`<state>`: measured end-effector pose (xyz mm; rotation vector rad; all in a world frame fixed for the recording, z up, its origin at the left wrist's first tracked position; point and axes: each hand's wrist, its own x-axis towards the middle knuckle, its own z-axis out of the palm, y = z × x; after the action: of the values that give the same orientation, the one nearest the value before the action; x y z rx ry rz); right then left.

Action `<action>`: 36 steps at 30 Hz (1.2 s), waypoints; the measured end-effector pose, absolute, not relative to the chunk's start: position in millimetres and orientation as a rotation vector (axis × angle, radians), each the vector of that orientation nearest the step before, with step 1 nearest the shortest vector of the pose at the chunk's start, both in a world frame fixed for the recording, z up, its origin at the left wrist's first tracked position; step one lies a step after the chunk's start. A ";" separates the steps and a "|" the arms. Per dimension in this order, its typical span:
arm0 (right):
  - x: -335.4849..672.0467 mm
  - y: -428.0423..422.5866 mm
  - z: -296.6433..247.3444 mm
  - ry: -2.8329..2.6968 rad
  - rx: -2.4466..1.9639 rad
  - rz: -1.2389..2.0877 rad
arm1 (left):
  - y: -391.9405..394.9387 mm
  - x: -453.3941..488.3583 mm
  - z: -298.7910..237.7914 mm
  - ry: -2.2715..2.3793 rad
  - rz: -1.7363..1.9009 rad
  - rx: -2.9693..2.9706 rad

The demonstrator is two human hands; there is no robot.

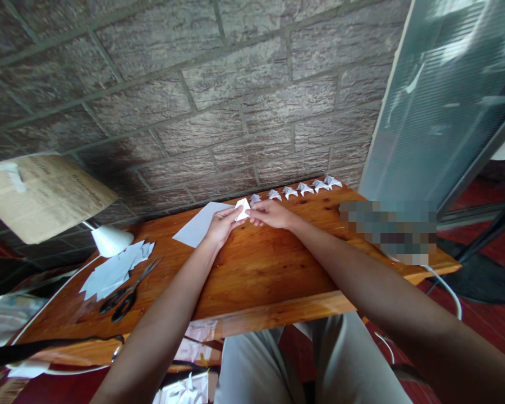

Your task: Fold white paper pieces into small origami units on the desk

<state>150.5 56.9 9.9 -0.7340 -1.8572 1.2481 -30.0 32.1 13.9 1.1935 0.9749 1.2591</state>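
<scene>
A small folded piece of white paper (242,208) is held up between both hands over the wooden table. My left hand (224,225) pinches its left and lower side, thumb on top. At its right edge, my right hand (270,214) has its fingers closed on the paper. Under and behind the left hand lies a larger white sheet (197,225). Several folded paper figures (290,192) stand in a row along the wall, the nearest one partly behind my right hand.
Black-handled scissors (128,292) and a pile of cut white paper (113,270) lie on the table (252,280) at left, by a lamp (109,238) with a brown paper shade. A blurred-out object (391,230) is at the right end. A brick wall (235,112) borders the back.
</scene>
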 end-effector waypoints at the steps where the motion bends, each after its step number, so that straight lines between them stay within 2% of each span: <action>1: 150.5 56.5 10.5 -1.866 -0.718 1.257 | 31.8 -30.6 14.5 0.967 1.247 1.202; 16: 144.9 57.0 13.6 -1.771 -0.604 1.235 | 31.1 -24.6 18.3 0.834 1.468 1.332; 27: 142.1 50.9 14.2 -1.859 -0.655 1.036 | 29.7 -18.7 15.6 0.870 1.531 1.268; 36: 140.5 48.0 19.7 -1.835 -0.645 1.127 | 31.4 -21.4 19.1 0.827 1.489 1.182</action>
<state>140.5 48.0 19.7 -0.6447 -1.8350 1.1268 -21.4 31.4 19.1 1.1823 0.8272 1.4893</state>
